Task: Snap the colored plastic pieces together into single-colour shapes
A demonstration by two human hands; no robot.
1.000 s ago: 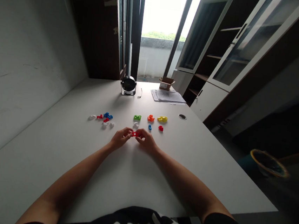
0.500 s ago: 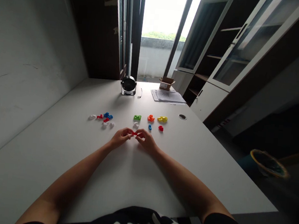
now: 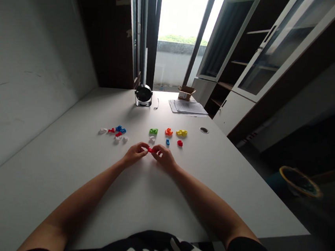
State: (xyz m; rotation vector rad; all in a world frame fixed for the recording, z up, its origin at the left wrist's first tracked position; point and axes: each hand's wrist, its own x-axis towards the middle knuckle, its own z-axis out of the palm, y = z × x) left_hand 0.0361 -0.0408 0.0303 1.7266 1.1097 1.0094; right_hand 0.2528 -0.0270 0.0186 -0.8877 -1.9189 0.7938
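Got a scuffed pale wall far left, then a dark cabinet at the back edge of the white table. Moving along, seeing a loose little cluster: a white piece on the outside, a small red part, some blue parts just beside, another red bit in front of those, and a couple of pale bits closer in. Next, spotting the left hand, with thumb and fingertips pinched almost together on the left end of a red piece, right between both hands. Can't make out the exact shape, way too tiny and half covered, and can't tell if touching the table or just above. Farther back, got a black round device with a thin cord near it. Straight past the red piece, seeing a white part, with a green part behind. Then the right hand, also pinched almost together, with fingertips on the other end of that same red piece. Beyond, got an orange part behind a blue block, then a yellow part behind a red block. Also seeing an open cardboard box by some papers, a round hole in the table, a glass-door cabinet and, far right, a blurry bin.
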